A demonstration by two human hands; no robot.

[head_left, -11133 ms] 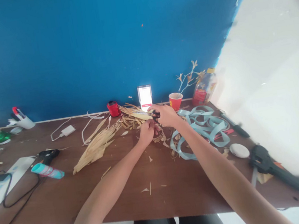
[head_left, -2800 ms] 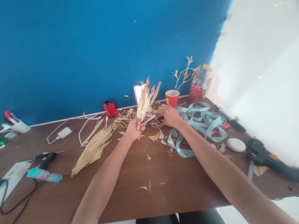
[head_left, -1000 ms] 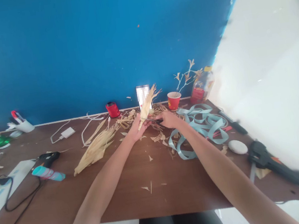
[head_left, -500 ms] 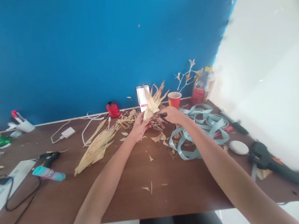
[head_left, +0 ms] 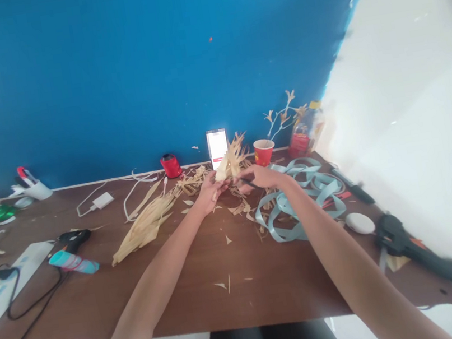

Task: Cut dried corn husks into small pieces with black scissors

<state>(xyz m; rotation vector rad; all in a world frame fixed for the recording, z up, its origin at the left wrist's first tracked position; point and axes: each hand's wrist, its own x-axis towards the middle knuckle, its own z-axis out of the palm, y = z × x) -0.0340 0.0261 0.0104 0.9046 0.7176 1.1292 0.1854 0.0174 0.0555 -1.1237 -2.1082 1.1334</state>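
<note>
1. In the head view, my left hand point(head_left: 210, 191) is over the middle of the brown table point(head_left: 187, 305), thumb and fingers nearly together, with the lower end of a pale corn husk point(head_left: 223, 171) pinched between them.
2. The husk is up off the tabletop, just in front of the lit phone point(head_left: 218, 147), and covers its near right corner. Its long axis slants from my left fingers, at the near left, up toward the far right.
3. The frayed tips spread like a fan at that far right end, pointing up and away from me; the smooth, wider part is close to my grip.
4. My right hand point(head_left: 260, 177) is just right of the husk, fingers curled almost closed around dark-handled scissors point(head_left: 252, 183). The blades are hidden, and I cannot tell whether they touch the husk.
5. Under and around my hands lie husk scraps point(head_left: 240, 208). To the left, a larger husk bundle point(head_left: 145, 227) lies flat, running from near left to far right.
6. Beyond my right hand stands a red paper cup point(head_left: 264, 153); a loose heap of light blue ribbon point(head_left: 272, 233) lies to the right, partly beneath my forearm.
</note>
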